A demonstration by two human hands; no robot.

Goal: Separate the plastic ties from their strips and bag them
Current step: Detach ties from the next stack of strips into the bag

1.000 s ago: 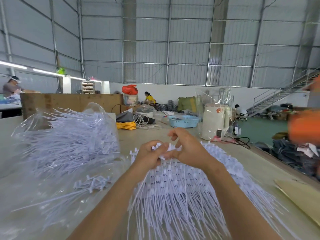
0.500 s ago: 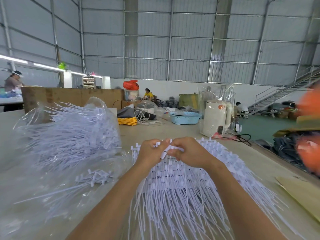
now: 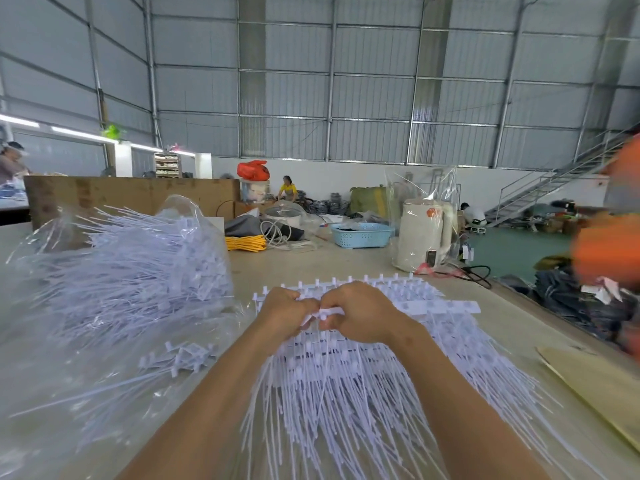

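Right in the middle of the tabletop [image 3: 346, 261] sits a big fan of white plastic ties [image 3: 346, 393], all joined to their strips [image 3: 446, 308] at the far end, with the thin tails spreading toward the camera. Both hands are bunched together on top of that pile. The left hand [image 3: 282, 315] has its fingers curled around one end of a short white strip piece [image 3: 327, 312], and the right hand [image 3: 360, 315] pinches the other end of it, knuckles nearly touching. So both are closed tight on that one piece, neither is loose or spread.

Off to the left is a clear plastic bag [image 3: 114, 271] stuffed with loose ties, a bit blurry, bulging up and lying just beside the pile. A few stray ties [image 3: 180, 358] lie on the plastic sheet between the bag and the left forearm.

Further back on the tabletop: a yellow cable coil [image 3: 244, 243], a light blue basket [image 3: 362, 234], and a cream kettle [image 3: 424, 233] wrapped in clear plastic with a black cord [image 3: 474, 273] trailing from it. A brown cardboard sheet [image 3: 595, 386] sticks in at the right edge. Somebody in orange [image 3: 609, 244] is at the far right, too blurred to make out more. Beyond that it's a big metal-walled warehouse with a staircase [image 3: 554, 181] and a few people sitting on the floor.
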